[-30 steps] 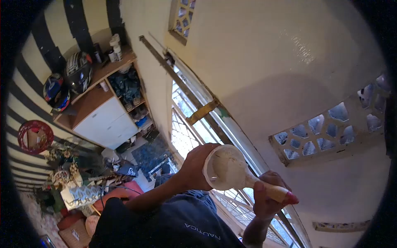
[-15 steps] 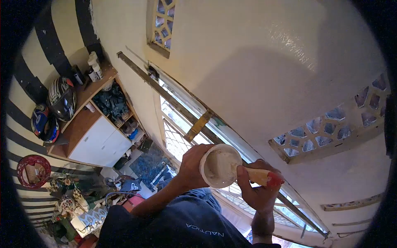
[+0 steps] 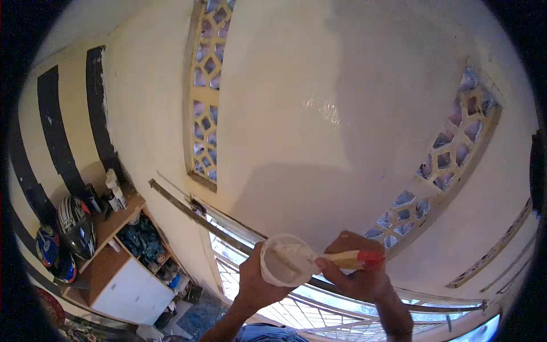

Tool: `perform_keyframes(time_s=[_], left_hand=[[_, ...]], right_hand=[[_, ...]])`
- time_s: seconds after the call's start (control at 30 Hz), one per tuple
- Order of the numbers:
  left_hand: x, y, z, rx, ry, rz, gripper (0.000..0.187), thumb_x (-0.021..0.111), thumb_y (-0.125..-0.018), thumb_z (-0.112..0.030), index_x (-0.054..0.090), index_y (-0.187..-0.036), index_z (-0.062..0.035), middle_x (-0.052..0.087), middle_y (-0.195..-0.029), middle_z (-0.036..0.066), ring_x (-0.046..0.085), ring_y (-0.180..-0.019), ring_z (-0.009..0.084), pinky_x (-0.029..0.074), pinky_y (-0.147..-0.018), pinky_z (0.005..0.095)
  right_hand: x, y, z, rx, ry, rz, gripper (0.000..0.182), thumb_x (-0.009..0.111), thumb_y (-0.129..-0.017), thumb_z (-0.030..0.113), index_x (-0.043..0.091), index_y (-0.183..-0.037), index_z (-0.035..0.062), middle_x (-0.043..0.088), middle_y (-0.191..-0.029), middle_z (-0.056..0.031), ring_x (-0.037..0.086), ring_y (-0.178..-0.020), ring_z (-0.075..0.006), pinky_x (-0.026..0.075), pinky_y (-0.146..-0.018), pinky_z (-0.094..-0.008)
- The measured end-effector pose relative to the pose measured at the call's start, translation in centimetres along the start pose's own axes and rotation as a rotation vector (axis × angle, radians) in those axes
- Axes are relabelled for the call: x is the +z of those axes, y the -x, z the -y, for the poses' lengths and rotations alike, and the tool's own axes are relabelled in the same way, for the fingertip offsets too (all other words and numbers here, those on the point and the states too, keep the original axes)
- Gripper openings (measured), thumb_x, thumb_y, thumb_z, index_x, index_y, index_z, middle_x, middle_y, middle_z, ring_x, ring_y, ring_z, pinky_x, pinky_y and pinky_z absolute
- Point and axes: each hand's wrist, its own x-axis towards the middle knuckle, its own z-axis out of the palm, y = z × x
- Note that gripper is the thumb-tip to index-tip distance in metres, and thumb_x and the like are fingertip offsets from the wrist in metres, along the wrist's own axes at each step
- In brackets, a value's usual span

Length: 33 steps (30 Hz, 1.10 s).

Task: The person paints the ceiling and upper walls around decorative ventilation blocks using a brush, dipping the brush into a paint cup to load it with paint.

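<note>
My left hand (image 3: 256, 285) is closed around the side of a white plastic tub (image 3: 265, 272), which is tilted so that pale paint (image 3: 285, 259) shows inside. In my right hand (image 3: 362, 279) is a paintbrush (image 3: 347, 260) with a light wooden handle and a red end. The thumb and fingers grip the handle beside the tub's rim. The brush's head points into the tub, and its bristles are hard to make out against the paint. Both hands are in front of the window (image 3: 307, 310), below a pale wall (image 3: 273, 131) with a wet-looking shiny patch.
Decorative vent blocks are set in the wall at left (image 3: 205, 125) and right (image 3: 441, 162). A curtain rail (image 3: 222, 228) runs above the window, behind the tub. At lower left, a wooden cabinet (image 3: 134, 290) holds two helmets (image 3: 77, 228) and several bottles (image 3: 114, 191).
The view has tilted upward, showing more wall and less of my body. Both hands, tub and brush appear lower in view. The brush's head still points into the tub.
</note>
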Motion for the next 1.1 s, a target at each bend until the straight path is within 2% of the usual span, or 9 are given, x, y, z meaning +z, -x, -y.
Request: perform_keyframes(time_s=[0.17,0.23,0.37,0.47,0.7,0.77,0.93,1.03,1.1], left_hand=[[-1.6,-3.2,-1.4,-0.064,-0.038,-0.007,0.065,0.082,-0.059,-0.026,0.046,-0.107,-0.0002,0.062,-0.095,0.018,0.063,-0.091,0.0282,0.052,-0.076,0.0355],[-2.3,-4.6,-1.9,-0.036,-0.033,-0.008,0.065,0.082,-0.059,-0.025,0.046,-0.107,0.0004,0.062,-0.096,0.019,0.063,-0.091,0.0284,0.052,-0.076,0.0355],[-3.5,-7.7,-3.2,0.020,0.010,-0.073,0.064,0.082,-0.060,-0.024,0.047,-0.108,0.0002,0.062,-0.097,0.020,0.063,-0.091,0.0273,0.052,-0.076,0.0359],[-4.3,-9.9,-4.7,0.074,0.029,-0.136,0.064,0.080,-0.063,-0.025,0.047,-0.111,0.0012,0.062,-0.098,0.020,0.062,-0.093,0.0270,0.050,-0.080,0.0358],[-6.0,-11.9,-5.4,0.045,-0.007,-0.151,0.065,0.079,-0.065,-0.029,0.047,-0.112,0.0013,0.062,-0.099,0.018,0.062,-0.092,0.0265,0.049,-0.081,0.0350],[-6.0,-11.7,-5.1,0.030,-0.001,-0.141,0.065,0.078,-0.065,-0.030,0.047,-0.113,0.0009,0.062,-0.099,0.017,0.062,-0.092,0.0263,0.049,-0.082,0.0354],[-5.8,-10.9,-3.8,0.071,0.127,-0.102,0.065,0.079,-0.065,-0.027,0.046,-0.115,0.0003,0.061,-0.102,0.017,0.061,-0.096,0.0263,0.049,-0.083,0.0365],[-6.0,-10.3,-4.0,0.000,0.085,-0.095,0.065,0.080,-0.064,-0.025,0.046,-0.114,0.0006,0.061,-0.101,0.017,0.061,-0.095,0.0256,0.049,-0.082,0.0359],[-6.3,-9.9,-4.1,-0.017,0.086,-0.096,0.064,0.080,-0.064,-0.023,0.047,-0.113,0.0010,0.061,-0.100,0.016,0.061,-0.095,0.0247,0.049,-0.082,0.0357]], right_hand=[[-2.3,-4.9,3.7,0.064,-0.010,0.080,0.018,0.071,-0.075,0.018,0.063,-0.085,0.0046,0.060,-0.079,-0.0085,0.062,-0.073,-0.0185,0.049,-0.062,-0.0310],[-2.8,-6.7,4.2,-0.096,0.077,0.080,0.019,0.071,-0.076,0.019,0.063,-0.086,0.0044,0.061,-0.084,-0.0085,0.062,-0.076,-0.0198,0.050,-0.065,-0.0303],[-4.4,-10.9,6.2,-0.224,0.189,0.136,0.019,0.071,-0.075,0.019,0.063,-0.085,0.0041,0.065,-0.082,-0.0088,0.064,-0.073,-0.0191,0.050,-0.067,-0.0287],[-5.5,-14.4,6.7,-0.379,0.196,0.093,0.020,0.071,-0.075,0.019,0.063,-0.083,0.0029,0.066,-0.077,-0.0083,0.063,-0.069,-0.0157,0.050,-0.066,-0.0279],[-8.2,-20.9,8.9,-0.464,0.282,-0.015,0.023,0.073,-0.073,0.019,0.062,-0.079,0.0007,0.065,-0.071,-0.0066,0.061,-0.061,-0.0122,0.049,-0.059,-0.0274],[-8.6,-22.0,9.3,-0.427,0.310,0.023,0.023,0.071,-0.076,0.022,0.064,-0.084,0.0012,0.064,-0.074,-0.0045,0.062,-0.069,-0.0119,0.050,-0.068,-0.0266],[-8.9,-23.4,10.0,-0.405,0.541,-0.063,0.028,0.069,-0.078,0.026,0.063,-0.084,-0.0002,0.065,-0.077,-0.0077,0.063,-0.069,-0.0140,0.050,-0.067,-0.0260],[-9.4,-22.9,13.3,-0.628,0.833,-0.077,0.016,0.061,-0.082,0.012,0.053,-0.076,-0.0002,0.057,-0.067,-0.0113,0.058,-0.061,-0.0210,0.047,-0.055,-0.0340],[-10.9,-25.0,14.1,-0.594,0.894,-0.095,0.021,0.063,-0.083,0.018,0.056,-0.076,0.0003,0.059,-0.067,-0.0105,0.059,-0.062,-0.0178,0.048,-0.056,-0.0317]])
